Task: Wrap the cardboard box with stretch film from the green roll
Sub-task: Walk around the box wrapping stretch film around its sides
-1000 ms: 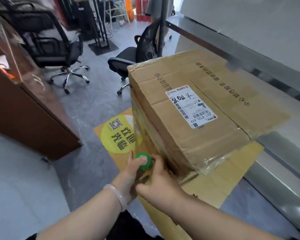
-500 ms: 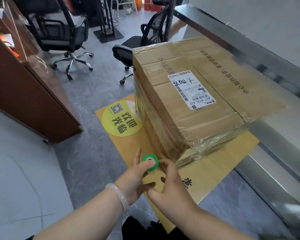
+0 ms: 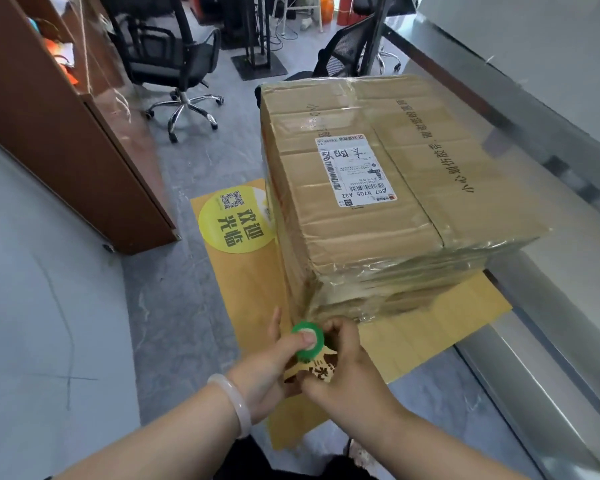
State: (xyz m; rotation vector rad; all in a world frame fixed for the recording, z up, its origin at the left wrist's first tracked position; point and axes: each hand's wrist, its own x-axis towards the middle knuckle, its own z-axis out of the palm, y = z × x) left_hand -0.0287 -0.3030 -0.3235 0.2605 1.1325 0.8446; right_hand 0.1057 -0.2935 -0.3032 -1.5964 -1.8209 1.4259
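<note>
Fingers (image 3: 338, 329) of left hand (image 3: 267, 370) and right hand (image 3: 349, 374) grip the green roll (image 3: 309, 349) at the near bottom corner of the cardboard box (image 3: 378, 216).

We see a green roll (image 3: 309, 355), a tan box (image 3: 361, 244) with a white barcoded label (image 3: 355, 171), a yellow mat (image 3: 253, 299) with a lime circle (image 3: 236, 225), a pale bracelet (image 3: 237, 404).

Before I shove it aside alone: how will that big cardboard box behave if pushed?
Probably heavy: the cardboard box is large and sits flat on the yellow mat. It seems broader than tall, so it should slide rather than tip. The stretch film on its sides looks glossy, so palms may slip.
</note>
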